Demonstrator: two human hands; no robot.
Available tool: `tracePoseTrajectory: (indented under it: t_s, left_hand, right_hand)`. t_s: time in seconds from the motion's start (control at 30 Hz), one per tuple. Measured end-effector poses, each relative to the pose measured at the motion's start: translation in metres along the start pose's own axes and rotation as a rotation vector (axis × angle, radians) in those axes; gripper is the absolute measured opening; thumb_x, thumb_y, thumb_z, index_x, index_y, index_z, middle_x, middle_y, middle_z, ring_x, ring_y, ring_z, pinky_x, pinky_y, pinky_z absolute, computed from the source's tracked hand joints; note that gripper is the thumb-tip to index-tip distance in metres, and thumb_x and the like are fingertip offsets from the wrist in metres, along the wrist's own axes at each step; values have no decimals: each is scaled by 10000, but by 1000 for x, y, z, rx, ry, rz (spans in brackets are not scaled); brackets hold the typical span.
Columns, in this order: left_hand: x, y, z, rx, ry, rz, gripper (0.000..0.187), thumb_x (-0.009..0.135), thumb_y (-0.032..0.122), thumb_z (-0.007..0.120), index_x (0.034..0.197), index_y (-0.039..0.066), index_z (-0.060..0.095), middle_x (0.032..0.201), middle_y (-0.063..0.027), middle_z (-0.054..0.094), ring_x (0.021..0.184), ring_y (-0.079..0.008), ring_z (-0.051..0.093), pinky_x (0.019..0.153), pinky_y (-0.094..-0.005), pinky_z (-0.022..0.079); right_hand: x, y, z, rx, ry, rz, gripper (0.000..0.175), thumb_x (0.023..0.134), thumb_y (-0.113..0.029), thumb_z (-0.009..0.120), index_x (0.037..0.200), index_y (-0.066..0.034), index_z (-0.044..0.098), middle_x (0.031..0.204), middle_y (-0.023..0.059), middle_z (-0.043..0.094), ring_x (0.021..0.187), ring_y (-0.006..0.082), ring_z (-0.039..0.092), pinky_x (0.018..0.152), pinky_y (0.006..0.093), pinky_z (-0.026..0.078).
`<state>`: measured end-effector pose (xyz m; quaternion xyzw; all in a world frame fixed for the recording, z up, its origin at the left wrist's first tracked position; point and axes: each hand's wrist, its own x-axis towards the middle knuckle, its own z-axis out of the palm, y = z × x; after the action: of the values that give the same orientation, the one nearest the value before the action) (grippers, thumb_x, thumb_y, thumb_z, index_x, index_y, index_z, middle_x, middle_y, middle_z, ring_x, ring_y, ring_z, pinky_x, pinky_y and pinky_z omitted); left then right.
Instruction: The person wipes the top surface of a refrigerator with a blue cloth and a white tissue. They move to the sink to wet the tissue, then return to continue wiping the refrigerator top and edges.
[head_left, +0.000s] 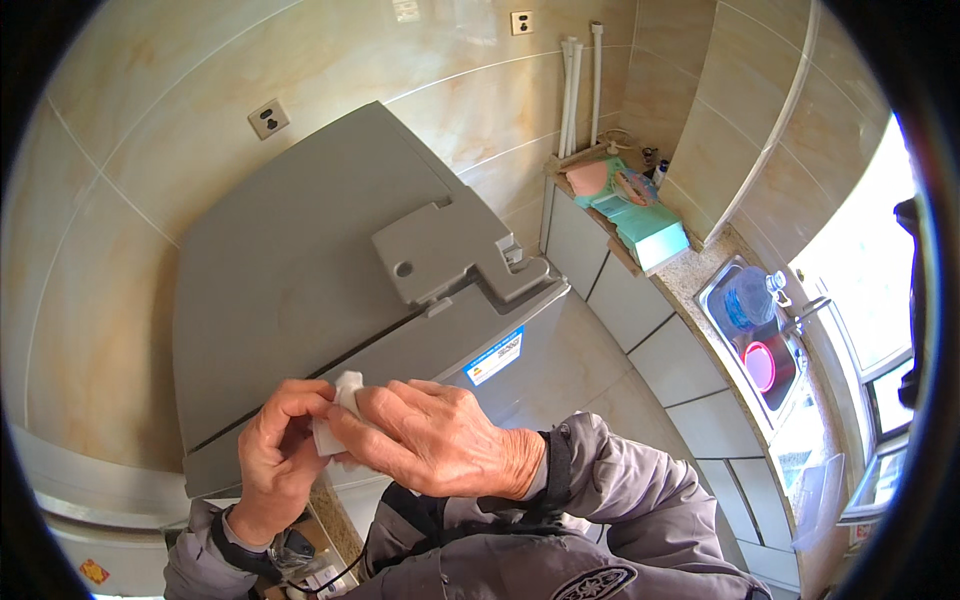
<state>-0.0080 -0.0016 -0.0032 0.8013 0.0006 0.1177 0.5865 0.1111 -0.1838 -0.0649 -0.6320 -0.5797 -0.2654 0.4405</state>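
Note:
A crumpled white wad, a tissue or thin cloth (349, 390), is pinched between both of my hands. My left hand (281, 442) grips its left side with thumb and curled fingers. From the right, my right hand (420, 435) closes over it, covering much of it. Both hands are held above the front edge of a grey refrigerator top (300, 262). A raised plastic hinge cover (435, 255) sits at the refrigerator's right front corner. On the door's front is a blue and white sticker (495, 355) bearing writing and a printed code.
To the right runs a stone counter with white cabinets (679, 360). Teal boxes (649, 229) lie on its far end, near white pipes (596, 82). A large blue water bottle (742, 300) and a pink-rimmed basin (759, 367) are in the sink (739, 262). Wall sockets (268, 119) are behind the refrigerator.

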Motion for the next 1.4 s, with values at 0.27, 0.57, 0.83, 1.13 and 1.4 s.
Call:
tracePoseTrajectory:
  t_s: [0.27,0.57,0.83,1.13,1.4]
  left_hand:
    - [-7,-10,-19,304,0,197,311,919,93,777,1204,5,688,1318,-180,674,1193,-280,654,1035,-388,520]
    - [-17,-23,-31,386,-43,206,287,878,49,782,1157,26,717,1313,-172,673,1161,-294,679,979,-390,562]
    - [-19,-19,-30,430,-74,219,259,880,49,784,1134,36,737,1319,-160,678,1104,-282,699,935,-382,589]
    - [-16,-21,-30,427,-74,237,239,879,36,779,1116,45,747,1300,-139,690,1107,-264,696,911,-358,589]
    - [-13,-21,-31,421,-69,228,256,869,11,782,1121,40,747,1299,-135,688,1105,-255,697,874,-341,595]
  right_hand:
    - [-1,29,-77,-583,-217,30,230,760,-137,702,976,-72,661,906,74,546,777,201,646,654,332,533]
    - [2,74,-121,-445,-242,317,212,823,-65,749,1022,-75,675,898,108,612,736,349,661,660,442,554]
    - [11,97,-141,-715,-255,537,179,849,-40,700,1024,-41,662,938,157,692,830,387,702,717,460,571]
    - [40,119,-124,-401,-464,368,195,970,-189,677,1130,-84,638,1015,135,666,903,368,700,749,465,575]
    - [45,125,-107,-344,-464,324,466,907,-78,716,1355,-93,587,1076,163,685,1014,411,690,852,475,567]
